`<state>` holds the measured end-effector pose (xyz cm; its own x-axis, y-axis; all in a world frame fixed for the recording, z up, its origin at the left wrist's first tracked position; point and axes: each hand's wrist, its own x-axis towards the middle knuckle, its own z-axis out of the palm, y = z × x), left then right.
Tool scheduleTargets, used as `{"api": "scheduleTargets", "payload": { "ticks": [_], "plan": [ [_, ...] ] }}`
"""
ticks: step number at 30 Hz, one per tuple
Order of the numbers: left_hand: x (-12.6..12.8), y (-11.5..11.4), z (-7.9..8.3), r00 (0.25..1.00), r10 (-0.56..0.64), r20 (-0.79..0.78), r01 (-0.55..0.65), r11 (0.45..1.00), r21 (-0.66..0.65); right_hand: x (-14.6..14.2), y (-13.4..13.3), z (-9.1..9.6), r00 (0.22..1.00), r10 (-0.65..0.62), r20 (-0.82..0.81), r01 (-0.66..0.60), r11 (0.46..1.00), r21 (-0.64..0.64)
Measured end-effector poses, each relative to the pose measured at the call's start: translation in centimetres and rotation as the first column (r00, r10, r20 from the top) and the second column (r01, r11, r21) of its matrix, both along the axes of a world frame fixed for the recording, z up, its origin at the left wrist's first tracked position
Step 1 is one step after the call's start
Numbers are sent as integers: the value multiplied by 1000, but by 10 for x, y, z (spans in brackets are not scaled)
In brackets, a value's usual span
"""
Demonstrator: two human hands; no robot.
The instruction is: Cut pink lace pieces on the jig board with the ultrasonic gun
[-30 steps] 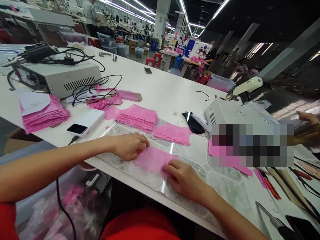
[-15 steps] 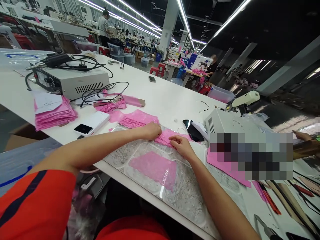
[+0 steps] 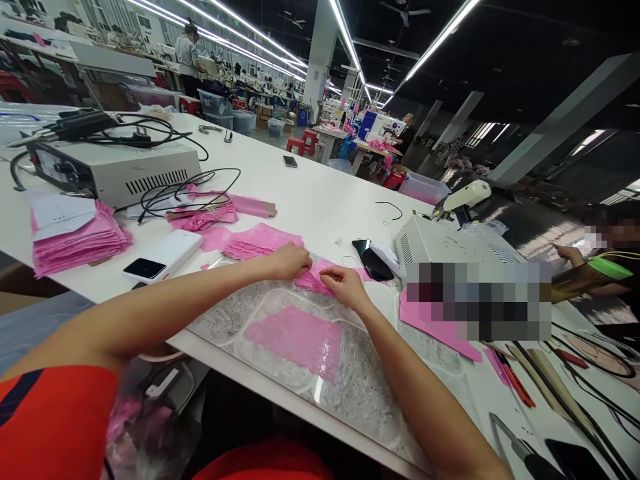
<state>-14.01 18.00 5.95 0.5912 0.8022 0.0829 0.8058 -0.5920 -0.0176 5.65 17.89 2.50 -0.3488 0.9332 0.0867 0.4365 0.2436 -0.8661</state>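
Thin pink fabric pieces (image 3: 311, 280) lie between my hands at the far edge of a clear-topped board (image 3: 227, 323). My left hand (image 3: 290, 261) is closed, its curled fingertips at the left end of these pieces and partly hidden. From the right, my right hand (image 3: 346, 287) pinches the edge of the same pieces between thumb and fingers. Just beyond my left hand sits a stack of pink fabric pieces (image 3: 260, 241). A single scalloped pink piece (image 3: 295, 339) lies flat on the board, nearer my body.
At left are a grey box unit (image 3: 145, 163) with a handheld tool and black cables, a paper-topped pink stack (image 3: 83, 237) and a white device (image 3: 173, 253). A phone (image 3: 373, 260) and another box unit (image 3: 440, 247) stand right. Scissors (image 3: 517, 443) lie front right; a person is beyond.
My view has swung slightly right, so the table's contents sit further left and more of the person at right shows. Both hands stay at the pink pieces with little visible movement.
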Motion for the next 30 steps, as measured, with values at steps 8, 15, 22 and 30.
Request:
{"api": "scheduleTargets", "payload": {
  "ticks": [8, 15, 22, 30],
  "plan": [
    [-4, 0, -10, 1000, 12, -24, -12, 1000, -5, -26, 9, -6, 999, 14, 35, -16, 999, 52],
    [-4, -5, -15, 999, 18, -28, -18, 999, 27, -16, 14, -10, 997, 68, -39, -71, 994, -88],
    [-5, -12, -14, 998, 51, 21, -53, 994, 93, -17, 12, -6, 990, 13, -144, -38, 984, -177],
    [0, -16, -21, 998, 61, 6, -61, 990, 130, -16, 13, -4, 979, -71, -189, 42, 988, -150]
  ]
}}
